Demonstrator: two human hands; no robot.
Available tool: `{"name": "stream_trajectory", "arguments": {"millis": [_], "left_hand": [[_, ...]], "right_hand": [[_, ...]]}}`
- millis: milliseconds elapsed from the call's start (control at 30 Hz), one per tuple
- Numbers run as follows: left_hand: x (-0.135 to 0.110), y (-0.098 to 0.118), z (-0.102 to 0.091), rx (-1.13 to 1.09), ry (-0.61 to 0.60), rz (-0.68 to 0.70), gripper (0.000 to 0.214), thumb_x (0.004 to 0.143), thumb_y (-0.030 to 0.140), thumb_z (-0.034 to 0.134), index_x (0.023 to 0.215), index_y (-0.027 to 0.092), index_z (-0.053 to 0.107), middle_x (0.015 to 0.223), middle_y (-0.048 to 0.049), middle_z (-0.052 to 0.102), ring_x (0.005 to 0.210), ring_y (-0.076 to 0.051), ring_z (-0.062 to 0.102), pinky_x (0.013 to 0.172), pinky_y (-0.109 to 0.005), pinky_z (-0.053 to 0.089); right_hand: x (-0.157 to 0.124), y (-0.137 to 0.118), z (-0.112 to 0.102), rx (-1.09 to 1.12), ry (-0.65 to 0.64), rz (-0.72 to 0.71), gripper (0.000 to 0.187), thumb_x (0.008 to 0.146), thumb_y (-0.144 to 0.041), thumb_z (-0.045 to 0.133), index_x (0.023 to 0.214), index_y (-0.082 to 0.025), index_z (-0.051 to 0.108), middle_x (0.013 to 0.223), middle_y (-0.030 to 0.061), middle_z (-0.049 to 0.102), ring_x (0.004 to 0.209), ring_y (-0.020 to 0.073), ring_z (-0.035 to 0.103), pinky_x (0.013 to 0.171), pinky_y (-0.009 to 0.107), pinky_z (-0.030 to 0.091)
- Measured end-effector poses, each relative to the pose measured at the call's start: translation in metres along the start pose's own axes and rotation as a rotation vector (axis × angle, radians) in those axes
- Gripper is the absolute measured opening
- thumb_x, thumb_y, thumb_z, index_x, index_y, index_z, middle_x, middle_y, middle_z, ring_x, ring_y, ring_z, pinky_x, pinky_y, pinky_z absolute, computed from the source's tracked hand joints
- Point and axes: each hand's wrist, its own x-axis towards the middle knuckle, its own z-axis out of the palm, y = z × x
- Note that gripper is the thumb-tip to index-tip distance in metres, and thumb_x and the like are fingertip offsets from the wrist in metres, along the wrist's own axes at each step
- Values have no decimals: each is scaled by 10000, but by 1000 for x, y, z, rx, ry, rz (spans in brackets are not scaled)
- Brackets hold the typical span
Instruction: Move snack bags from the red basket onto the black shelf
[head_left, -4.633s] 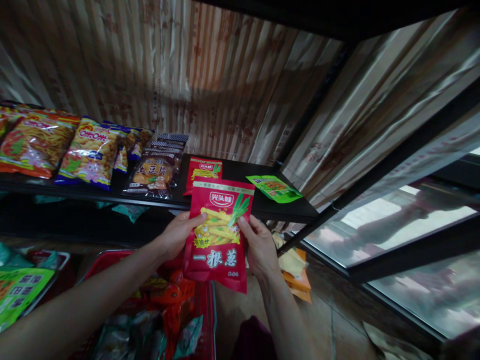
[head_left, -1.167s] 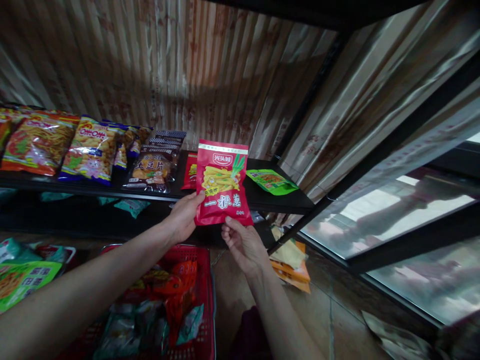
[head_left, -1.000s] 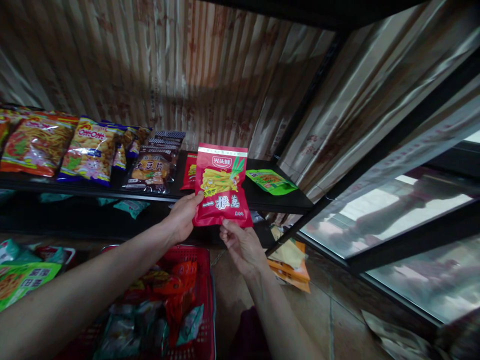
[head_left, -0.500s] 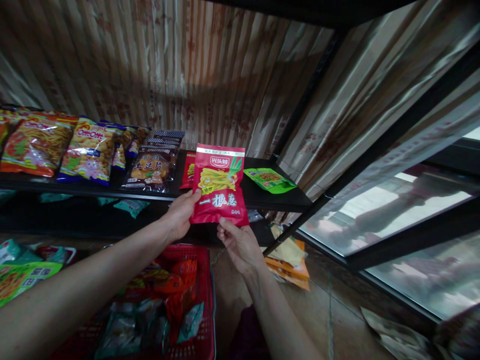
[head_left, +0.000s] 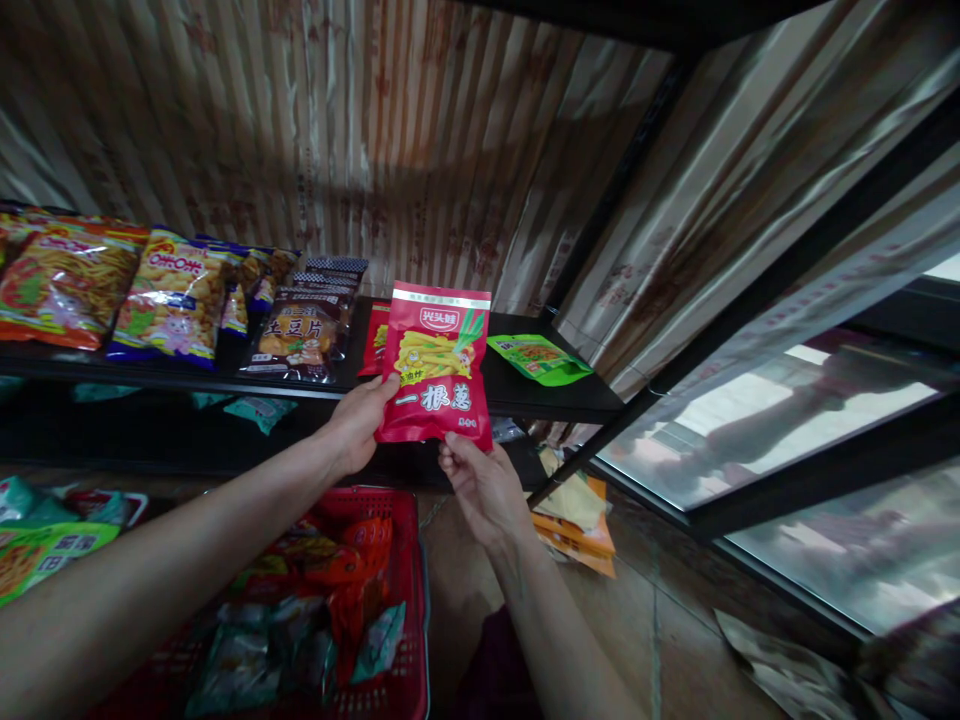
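A red snack bag (head_left: 436,370) with yellow sticks pictured on it is held upright in front of the shelf, its printed face toward me. My left hand (head_left: 363,422) grips its left edge, thumb on the front, with the other fingers hidden behind. At the bottom edge, my right hand (head_left: 480,480) pinches the bag between thumb and curled fingers. Another red bag (head_left: 376,338) shows partly behind it on the black shelf (head_left: 592,400). A green snack bag (head_left: 538,358) lies flat to the right.
Brown potato-chip bags (head_left: 300,330) and blue-edged snack bags (head_left: 171,298) stand along the shelf's left. Below, a red basket (head_left: 418,590) holds orange and teal packets. Orange packaging (head_left: 577,535) lies on the floor by the rack post. Glass panels (head_left: 750,420) stand at right.
The red snack bag has shifted very slightly left and up, both hands still on it. The view has moved a little; the shelf goods are unchanged.
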Motion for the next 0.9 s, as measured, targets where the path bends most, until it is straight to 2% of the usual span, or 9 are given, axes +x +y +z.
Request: {"name": "stream_trajectory", "arguments": {"millis": [300, 600, 767, 900], "left_hand": [[-2, -2, -4, -24, -32, -48, 116, 869, 129, 531, 897, 100, 639, 783, -91, 724, 605, -149, 684, 634, -297, 601], [-8, -3, -10, -10, -53, -12, 151, 876, 128, 522, 962, 82, 638, 845, -117, 724, 678, -168, 699, 671, -305, 599], [-15, -6, -13, 0, -79, 26, 170, 890, 131, 496, 970, 107, 644, 863, -99, 729, 707, -157, 700, 701, -285, 593], [-19, -4, -17, 4, -66, 45, 176, 885, 124, 500, 976, 119, 650, 882, -93, 731, 724, -154, 700, 716, -275, 588]], "right_hand": [[0, -1, -1, 39, 24, 22, 230, 463, -155, 834, 590, -122, 646, 531, -27, 612, 504, 57, 539, 473, 147, 460], [-3, 2, 1, 53, 47, 22, 228, 455, -143, 822, 596, -139, 643, 529, -36, 617, 501, 58, 549, 479, 145, 464], [-4, 1, -1, 51, 52, -7, 246, 502, -160, 803, 708, -163, 669, 658, -17, 693, 600, 92, 620, 539, 175, 514], [-5, -2, -5, 71, -41, 28, 271, 568, -202, 783, 808, -187, 659, 755, -3, 726, 647, 125, 664, 556, 214, 532]]}}
